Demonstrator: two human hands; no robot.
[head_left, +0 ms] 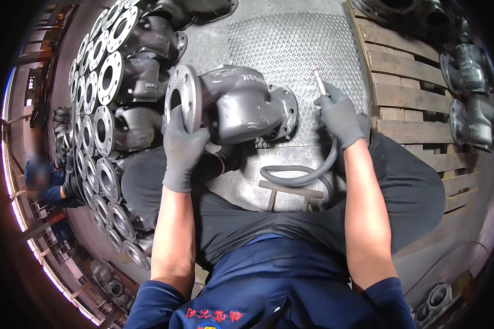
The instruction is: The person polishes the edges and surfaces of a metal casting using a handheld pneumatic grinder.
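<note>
A grey cast-metal valve body (pixel 241 107) with a round flange at each end lies in front of me, at the near edge of a diamond-patterned metal sheet (pixel 291 38). My left hand (pixel 185 151), in a grey glove, is closed round the lower rim of its left flange (pixel 190 98). To the right of the casting, my gloved right hand (pixel 340 115) is wrapped round a slim air grinder (pixel 319 81). The grinder's thin tip points away from me, apart from the casting. A dark ribbed hose (pixel 293 181) runs from below that hand and loops over the floor.
Rows of similar flanged castings (pixel 140 77) stand packed at the left. A wooden pallet (pixel 406 98) lies to the right, with more castings (pixel 473 118) beyond it. Between my legs is a small stand (pixel 292 189). Another person (pixel 52 178) is at the far left.
</note>
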